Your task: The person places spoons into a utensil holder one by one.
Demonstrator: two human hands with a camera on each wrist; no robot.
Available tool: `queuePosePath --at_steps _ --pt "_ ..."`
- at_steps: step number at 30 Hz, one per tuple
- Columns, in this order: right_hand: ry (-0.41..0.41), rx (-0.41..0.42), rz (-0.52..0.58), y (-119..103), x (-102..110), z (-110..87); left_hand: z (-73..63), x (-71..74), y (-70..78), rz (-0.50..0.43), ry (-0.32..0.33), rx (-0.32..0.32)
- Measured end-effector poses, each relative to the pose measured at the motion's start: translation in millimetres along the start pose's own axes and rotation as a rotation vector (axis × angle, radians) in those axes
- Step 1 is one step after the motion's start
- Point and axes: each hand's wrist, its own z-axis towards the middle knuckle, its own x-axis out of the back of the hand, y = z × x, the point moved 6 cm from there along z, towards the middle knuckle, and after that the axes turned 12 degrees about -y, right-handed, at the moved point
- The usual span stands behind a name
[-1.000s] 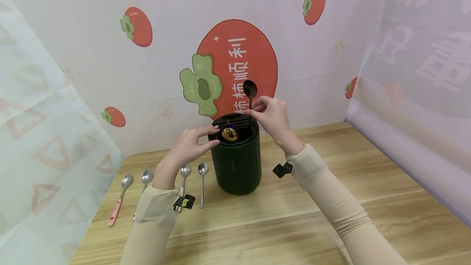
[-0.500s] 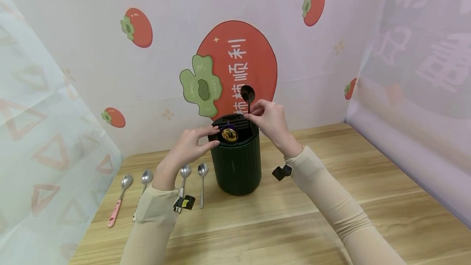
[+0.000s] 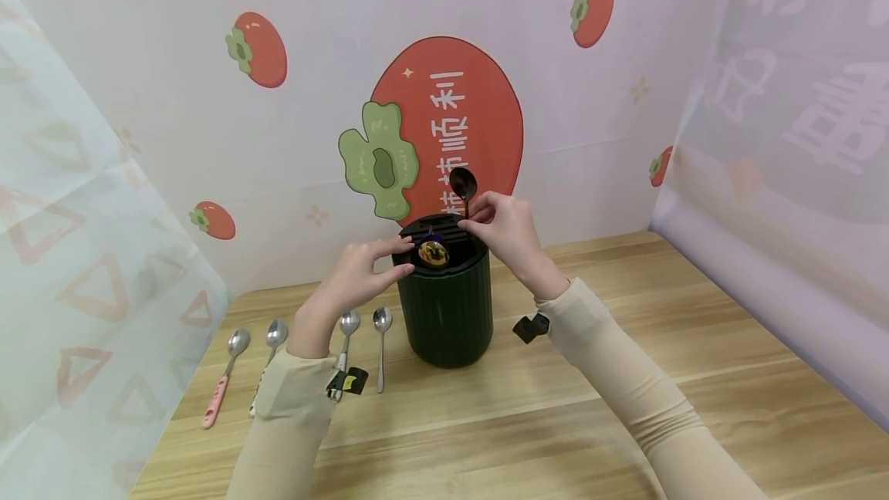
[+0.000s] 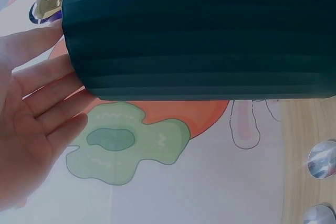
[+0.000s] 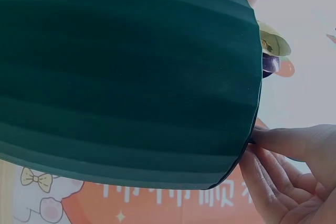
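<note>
A dark green ribbed utensil holder (image 3: 447,319) stands upright on the wooden table. My right hand (image 3: 512,238) pinches the handle of a dark spoon (image 3: 462,184), bowl up, at the holder's back right rim; the handle's lower end is hidden. In the right wrist view, thumb and fingers of the right hand (image 5: 294,174) meet right at the rim. My left hand (image 3: 356,275) rests its fairly straight fingers against the holder's left rim. Inside the holder, a gold spoon (image 3: 434,254) shows its bowl, with a purple piece behind it. In the left wrist view, the left hand (image 4: 44,103) touches the ribbed side.
Left of the holder lie several spoons: a pink-handled spoon (image 3: 225,376), a spoon (image 3: 276,334) partly behind the left arm, another spoon (image 3: 349,322) and a plain metal spoon (image 3: 381,346). A printed cloth (image 3: 590,137) hangs behind the table (image 3: 556,423).
My right hand has moved down and slightly left with the dark spoon, so its bowl stands lower over the holder. The left hand has stayed on the rim.
</note>
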Motion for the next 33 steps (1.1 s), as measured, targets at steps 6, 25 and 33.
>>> queuePosePath --at_steps 6,25,33 --pt "-0.001 0.017 -0.005 0.1 -1.8 -0.6 0.4 -0.3 -0.2 0.003 -0.001 0.002" --pt "-0.056 0.008 0.000 1.9 -9.8 -0.9 0.7 0.0 -1.1 0.011 0.004 0.007" --pt "-0.053 -0.005 0.010 1.0 0.0 -3.9 1.0 0.3 -0.9 0.013 0.007 -0.004"
